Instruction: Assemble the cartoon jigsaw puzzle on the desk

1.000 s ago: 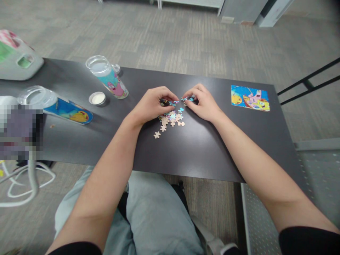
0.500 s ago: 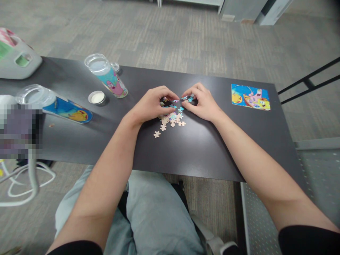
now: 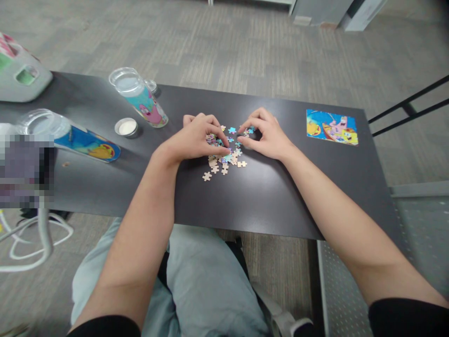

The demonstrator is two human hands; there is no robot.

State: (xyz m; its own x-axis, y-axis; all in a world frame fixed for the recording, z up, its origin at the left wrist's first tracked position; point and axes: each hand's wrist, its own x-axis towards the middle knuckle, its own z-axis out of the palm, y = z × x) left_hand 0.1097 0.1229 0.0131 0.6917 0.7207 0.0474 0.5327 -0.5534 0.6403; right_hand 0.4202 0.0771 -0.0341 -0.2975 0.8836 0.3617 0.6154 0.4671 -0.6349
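A loose heap of small jigsaw pieces [image 3: 214, 161] lies on the dark table, some plain side up, others showing coloured print. My left hand [image 3: 199, 136] arches over the heap's left side. Its thumb and index fingertips nearly meet on a jigsaw piece, which they mostly hide. Across the heap, my right hand [image 3: 264, 133] rests with curved fingers, thumb and index apart. A few blue-printed pieces [image 3: 249, 130] sit within its curl. Between the hands lies a light-blue piece [image 3: 232, 130]. Farther right is a flat cartoon picture [image 3: 332, 127].
Two clear-topped cartoon tubes, one pink and teal [image 3: 149, 107], one blue [image 3: 93, 145], lie to the left. A round lid [image 3: 126, 127] is near them. A white plastic container [image 3: 26, 77] stands at the far left. The table's front edge [image 3: 245, 229] runs above my lap.
My left hand has shifted slightly left, and its thumb and index have drawn together. More pieces show between the hands. My right hand has barely moved.
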